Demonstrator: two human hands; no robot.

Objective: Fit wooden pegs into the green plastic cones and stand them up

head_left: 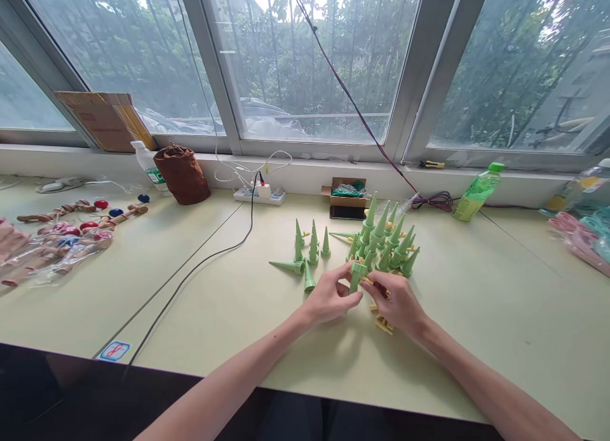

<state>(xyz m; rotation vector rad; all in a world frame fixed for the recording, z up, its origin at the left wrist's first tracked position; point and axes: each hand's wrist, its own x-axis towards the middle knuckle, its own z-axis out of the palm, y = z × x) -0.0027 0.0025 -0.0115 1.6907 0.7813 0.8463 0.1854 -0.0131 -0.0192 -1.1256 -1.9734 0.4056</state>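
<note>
Between thumb and fingers, my left hand (332,295) holds a green cone piece (358,272), its wide end up and its tip toward the table. My right hand (398,299) is closed at the right side of that piece, pinching a small yellow part (366,279) against it. Just behind the hands stands a dense group of green cones (380,230), some with yellow bits. To the left are several more cones (313,244), mostly upright, with one lying on its side (288,266). Small yellow pieces (382,323) lie beneath my right hand.
On the table (214,320), a small cardboard box (349,190) and a power strip (276,198) stand at the back. A black cable crosses left of centre. Bagged wooden toys (61,241) lie far left, a brown pouch (182,176) behind; a green bottle (478,193) stands back right.
</note>
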